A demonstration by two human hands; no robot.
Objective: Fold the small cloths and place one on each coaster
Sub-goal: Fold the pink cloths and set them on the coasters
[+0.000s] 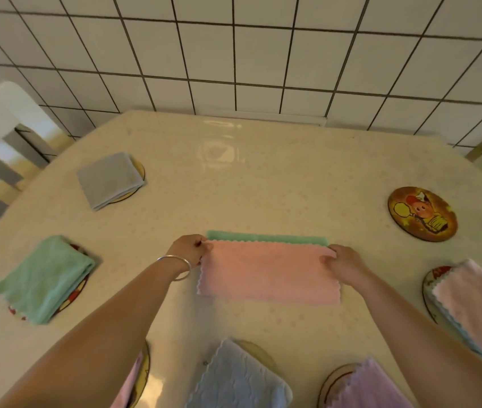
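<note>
Nearest, along the front edge of the table (263,178), a pale blue cloth (239,381) is lying over a coaster, a lilac cloth (372,390) is covering another just to its right, and a pink one is peeking out under the left forearm. Just beyond, the left hand (189,250) and the right hand (343,262) are each pinching an upper corner of the pink cloth (269,272), which is lying folded over on the table's middle with a green strip (266,237) showing along its far edge. Bare tabletop is lying open between this cloth and the coasters on every side. Left, a green cloth (45,278) is sitting folded on a coaster; right, a pink-and-blue cloth (475,307) is resting on another at the table's edge. Farther back, the pictured coaster (422,213) is lying uncovered at right, and a grey cloth (110,179) is covering one at left. Behind, the tiled wall (263,54) is meeting the table's far edge.
</note>
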